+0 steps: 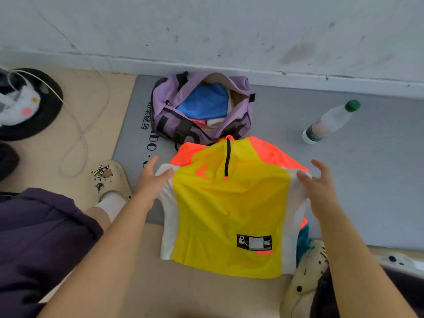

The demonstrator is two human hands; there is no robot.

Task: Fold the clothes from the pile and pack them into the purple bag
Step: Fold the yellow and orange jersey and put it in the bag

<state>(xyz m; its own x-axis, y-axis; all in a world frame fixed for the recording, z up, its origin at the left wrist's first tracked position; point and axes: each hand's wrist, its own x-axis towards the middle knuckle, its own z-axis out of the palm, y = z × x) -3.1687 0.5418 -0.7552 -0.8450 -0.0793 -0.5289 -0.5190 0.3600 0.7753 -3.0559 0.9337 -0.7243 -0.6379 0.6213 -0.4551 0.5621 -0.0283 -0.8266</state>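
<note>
A yellow, orange and white zip-neck shirt [229,210] hangs spread out in front of me, collar pointing at the bag. My left hand [152,177] pinches its white left sleeve edge between thumb and fingers. My right hand [317,182] pinches the white right edge, its other fingers spread. The purple bag [241,115] stands unzipped on the grey mat [344,180] beyond the collar. Inside it lie a folded blue garment [204,102] and pink and white folded pieces. A teal garment [302,239] peeks out below my right forearm.
A plastic water bottle with a green cap [330,122] lies on the mat right of the bag. My cream clogs [112,177] [307,278] sit either side of the shirt. A white cable [75,125] loops on the floor left. The wall runs behind the bag.
</note>
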